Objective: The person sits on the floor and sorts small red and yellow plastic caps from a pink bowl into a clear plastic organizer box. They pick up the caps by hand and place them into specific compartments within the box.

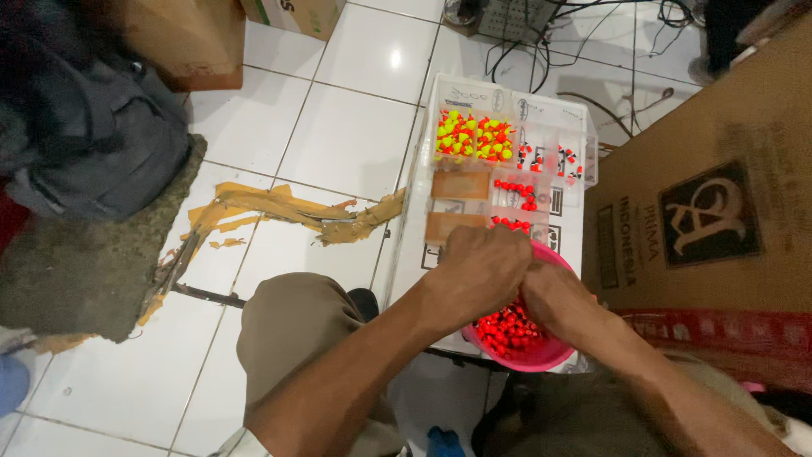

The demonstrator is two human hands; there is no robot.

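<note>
Two bare forearms are seen rising from the bottom of the frame, the left hand (pixel 478 271) and right hand (pixel 554 296) brought together at centre right over a pink bowl (pixel 541 360) heaped with small red-orange floats (pixel 503 328). Both hands are curled knuckles-up, fingers tucked under; whether a float is pinched between them cannot be told. The bowl is set at the near end of a clear compartment box (pixel 507 101) lying open on the white tiled floor (pixel 347 135), its long axis running away toward the top of the frame. Yellow-and-orange floats (pixel 472 137) are packed in its far compartments. The floats are judged light, hard and smooth, apt to roll, best taken by fingertip across the round body. A brown carton (pixel 719 211) stands at right; a grey backpack (pixel 101 144) lies at upper left.
</note>
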